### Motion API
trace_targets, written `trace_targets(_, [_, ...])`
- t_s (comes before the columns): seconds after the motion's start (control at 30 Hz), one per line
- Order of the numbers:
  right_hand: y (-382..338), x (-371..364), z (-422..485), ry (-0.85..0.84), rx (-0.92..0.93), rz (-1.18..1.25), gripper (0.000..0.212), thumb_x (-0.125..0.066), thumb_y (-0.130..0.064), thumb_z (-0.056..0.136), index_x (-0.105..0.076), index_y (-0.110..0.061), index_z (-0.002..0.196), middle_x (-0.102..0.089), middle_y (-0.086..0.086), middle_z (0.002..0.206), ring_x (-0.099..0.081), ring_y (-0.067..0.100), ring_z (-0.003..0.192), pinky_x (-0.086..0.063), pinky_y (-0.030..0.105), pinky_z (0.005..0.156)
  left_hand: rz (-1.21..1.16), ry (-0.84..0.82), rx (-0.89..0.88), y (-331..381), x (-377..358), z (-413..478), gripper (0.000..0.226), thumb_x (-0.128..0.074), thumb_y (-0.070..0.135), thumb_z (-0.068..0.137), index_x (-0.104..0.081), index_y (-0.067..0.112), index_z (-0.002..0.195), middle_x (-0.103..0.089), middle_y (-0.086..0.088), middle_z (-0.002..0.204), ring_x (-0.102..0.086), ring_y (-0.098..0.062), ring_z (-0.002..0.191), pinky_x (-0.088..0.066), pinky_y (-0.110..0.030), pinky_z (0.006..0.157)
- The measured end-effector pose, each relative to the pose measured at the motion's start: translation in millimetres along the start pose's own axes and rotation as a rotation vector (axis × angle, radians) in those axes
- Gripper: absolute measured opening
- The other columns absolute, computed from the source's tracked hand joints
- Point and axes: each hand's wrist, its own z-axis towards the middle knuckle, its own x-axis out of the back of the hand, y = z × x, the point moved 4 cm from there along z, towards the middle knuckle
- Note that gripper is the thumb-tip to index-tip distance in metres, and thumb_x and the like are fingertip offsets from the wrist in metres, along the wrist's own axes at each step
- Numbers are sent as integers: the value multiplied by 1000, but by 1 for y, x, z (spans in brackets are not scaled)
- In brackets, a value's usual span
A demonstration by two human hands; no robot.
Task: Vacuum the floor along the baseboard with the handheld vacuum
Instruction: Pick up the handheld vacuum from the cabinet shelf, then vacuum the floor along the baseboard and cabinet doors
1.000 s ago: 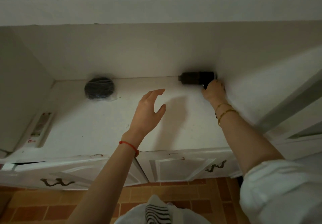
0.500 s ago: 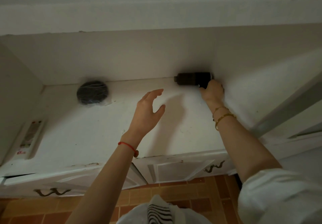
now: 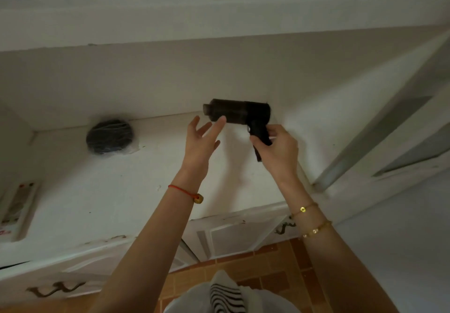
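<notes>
The handheld vacuum (image 3: 239,114) is up at the back of the white table (image 3: 97,190), close to the wall and, as far as the view shows, held clear of the surface, not resting on it. Its dark barrel runs left to right, parallel with the wall. The short nozzle stub is at the left end, and the handle drops from the right end toward the person. The right hand (image 3: 277,151) grips that handle, thumb on the near side and fingers (image 3: 270,139) curled round it, so this hand alone carries the tool. The left hand (image 3: 198,142) holds nothing. It is raised just left of and below the barrel with its palm turned toward it and its fingers (image 3: 220,120) spread, the tips at the barrel's underside near the nozzle; whether they touch it cannot be told. The nozzle therefore lies just above and beyond the left fingertips, and the left hand is the nearer one to steady or turn that end. The orange-brown tiled floor (image 3: 267,271) is far below, past the cabinet door (image 3: 233,234), and no baseboard is in sight, so vacuuming looks not yet begun. The barrel is too dark to show any contents. Well to the left a dark round bundle (image 3: 109,137) sits inside clear plastic wrap on the table. The cabinet's contents are hidden.
</notes>
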Motion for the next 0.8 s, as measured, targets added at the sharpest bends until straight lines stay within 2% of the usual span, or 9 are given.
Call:
trace_targets(0.07, [-7,8,-19,-2,3,31,36,-78,-30,81,-66,-16,112,-72,-1,102,-62,9,80,-41,9,64,-93,19,-27,5,-3,-5,69,-71,28,88,-36,15,145,-51,-11,141,-53,-24,129,-48,-42,106])
trace_targets(0.17, [-14,18,-45,19,-13,72,40,-79,-30,79,-65,-19,115,-70,-5,104,-64,8,84,-49,17,73,-184,40,-70,10,-5,-16,50,-70,21,89,-51,7,133,-60,-13,130,-61,-24,120,-55,-38,97])
trace_targets(0.23, [-17,26,-59,46,-32,107,40,-79,-30,79,-64,-22,114,-67,-11,100,-61,-4,79,-45,6,69,-212,35,-87,12,-6,-26,46,-70,19,88,-54,5,129,-64,-12,124,-65,-23,114,-58,-33,91])
trace_targets(0.33, [-16,37,-73,4,-97,224,40,-80,-28,79,-57,-28,111,-62,-16,99,-58,-19,79,-44,0,64,-228,-5,-107,15,-5,-42,40,-70,19,88,-56,7,124,-66,-11,120,-67,-22,110,-58,-30,89])
trace_targets(0.37, [-15,41,-77,-40,-142,285,40,-80,-29,79,-55,-28,110,-63,-15,100,-60,-18,80,-47,2,63,-236,-28,-104,15,-5,-47,38,-70,19,88,-57,7,123,-66,-12,120,-67,-23,111,-58,-30,89])
trace_targets(0.43, [-13,46,-86,-152,-286,452,37,-77,-31,82,-58,-22,113,-68,-6,105,-70,1,83,-57,15,67,-251,-80,-92,15,-4,-58,35,-69,19,89,-58,9,120,-66,-13,121,-67,-23,112,-57,-29,89])
trace_targets(0.5, [-11,49,-97,-273,-440,637,43,-75,-36,83,-62,-16,119,-73,2,103,-74,17,85,-61,28,71,-248,-139,-78,14,-5,-69,35,-68,20,89,-59,9,121,-66,-14,123,-67,-23,112,-57,-29,90])
trace_targets(0.6, [-9,54,-114,-438,-585,859,50,-73,-44,75,-67,-12,113,-74,5,92,-72,19,80,-58,28,69,-253,-228,-41,8,-8,-84,30,-69,19,89,-61,11,117,-66,-14,122,-67,-23,112,-57,-28,88])
trace_targets(0.8, [1,71,-153,-617,-633,1141,22,-66,-30,84,-65,-12,97,-64,5,85,-62,17,73,-54,27,69,-302,-390,116,-10,-18,-107,44,-71,19,88,-59,6,128,-69,-13,121,-67,-24,113,-56,-33,93])
